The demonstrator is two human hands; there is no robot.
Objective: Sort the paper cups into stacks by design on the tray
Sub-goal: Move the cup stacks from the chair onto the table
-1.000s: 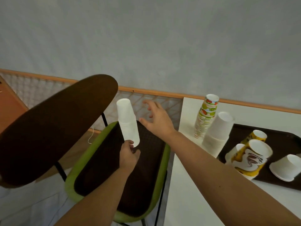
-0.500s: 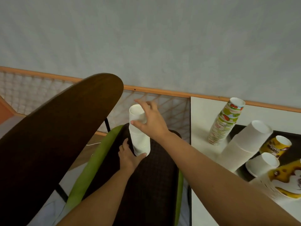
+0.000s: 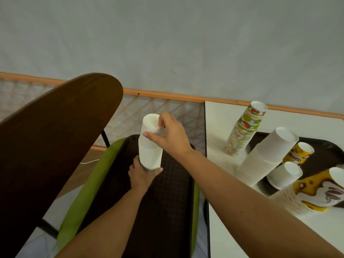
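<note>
Right now, from the head camera, the left hand cups the bottom of a stack of plain white cups, fingers wrapped around its base. The right hand pinches the top cup of that stack at its rim, thumb on the near side and fingers over the far edge. The stack stands almost upright above a dark tray that lies on a green chair seat.

At about three o'clock from the hands sits a white desk. On it a fruit-print cup stack leans upside down, and just beside it, toward four o'clock, a taller white cup stack stands at the edge of a second dark tray. On that tray sit a small yellow-brown cup, a short white cup and a yellow swirl-print stack.

At nine o'clock is a dark wooden chair back.
</note>
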